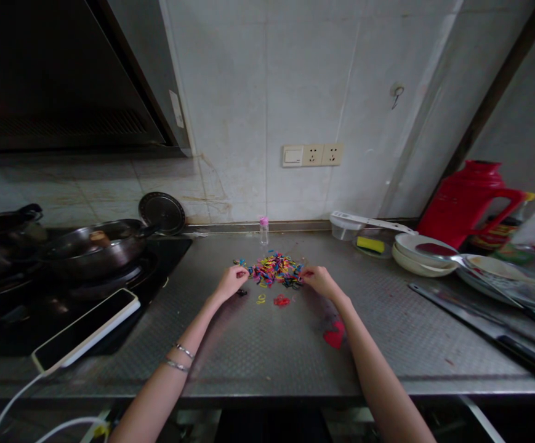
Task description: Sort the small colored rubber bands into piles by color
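Note:
A heap of small multicoloured rubber bands [276,269] lies on the metal counter between my hands. My left hand [231,283] is at the heap's left edge, its fingertips pinched together. On the opposite edge, my right hand [320,282] has its fingers closed in a pinch against the bands. What either pinch holds is too small to make out. Nearer to me lie a little group of red bands [281,301] and a few yellow bands [260,299]. Some black bands [242,293] sit just beside my left hand. Behind the heap stands a small clear bottle with a pink cap [264,230].
Left are a stove with a pan [96,252] and a phone [87,329] with a cable. A red heart-shaped piece [334,335] lies by my right forearm. Stacked bowls [422,264], a knife [484,326], a yellow sponge [370,245] and a red thermos [468,203] occupy the right.

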`<state>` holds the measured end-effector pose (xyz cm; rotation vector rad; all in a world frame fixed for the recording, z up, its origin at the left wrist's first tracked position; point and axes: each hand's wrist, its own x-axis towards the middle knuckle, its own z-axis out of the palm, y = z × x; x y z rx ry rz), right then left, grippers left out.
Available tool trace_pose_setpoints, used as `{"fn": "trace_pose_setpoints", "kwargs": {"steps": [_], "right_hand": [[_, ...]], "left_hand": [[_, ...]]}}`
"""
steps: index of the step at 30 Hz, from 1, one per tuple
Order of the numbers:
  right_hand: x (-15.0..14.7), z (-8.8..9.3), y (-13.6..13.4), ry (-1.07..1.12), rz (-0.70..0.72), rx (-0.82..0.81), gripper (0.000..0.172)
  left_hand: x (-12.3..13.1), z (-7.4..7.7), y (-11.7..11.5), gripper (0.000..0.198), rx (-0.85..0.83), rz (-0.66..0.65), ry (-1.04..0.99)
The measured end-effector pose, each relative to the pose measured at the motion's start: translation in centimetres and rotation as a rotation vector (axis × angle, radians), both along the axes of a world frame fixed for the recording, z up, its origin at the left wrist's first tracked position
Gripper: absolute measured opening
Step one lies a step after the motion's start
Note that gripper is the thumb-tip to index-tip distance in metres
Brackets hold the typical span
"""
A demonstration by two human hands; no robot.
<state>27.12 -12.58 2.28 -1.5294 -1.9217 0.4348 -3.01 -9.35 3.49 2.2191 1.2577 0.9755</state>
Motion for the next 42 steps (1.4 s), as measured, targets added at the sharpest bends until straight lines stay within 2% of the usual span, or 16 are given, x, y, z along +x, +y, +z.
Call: {"fn": "trace_pose_setpoints", "kwargs": {"steps": [7,10,13,18,23,28,33,42], "right_hand": [[-1.0,0.8,-0.7,-0.028,0.116,-0.09,0.02],[-1.4,1.0,-1.0,-0.055,0.192,-0.169,0.021],[-1.6,0.9,-1.1,-0.075,0.242,-0.172,0.022],[-1.1,0.5,-1.0,-0.12,0.123,-0.092,0.02],[-0.6,0.2,-0.9,-0.193,0.057,-0.114,0.018],[-0.6,0.0,-0.9,-0.178,0.053,-0.126,0.019],[-0.5,-0.1,-0.6,-0.134,0.121,-0.135,0.019],[-0.8,1.2,-1.4,-0.054,0.138,-0.075,0.021]], "left_hand": [[-0.9,-0.7,0.9,0.02,0.022,0.01,-0.021],[-1.2,-0.7,1.0,0.02,0.026,0.021,-0.017],[-1.3,-0.5,1.0,0.021,0.01,0.039,-0.006],[-1.4,-0.2,0.8,0.023,-0.023,0.074,0.005],[-1.6,-0.2,0.9,0.027,-0.036,0.076,-0.002],[-2.0,-0.3,1.1,0.026,-0.041,0.086,-0.026],[-2.4,-0.4,1.4,0.022,-0.066,0.1,-0.057],[-3.2,-0.6,1.5,0.021,-0.091,0.131,-0.06]]}}
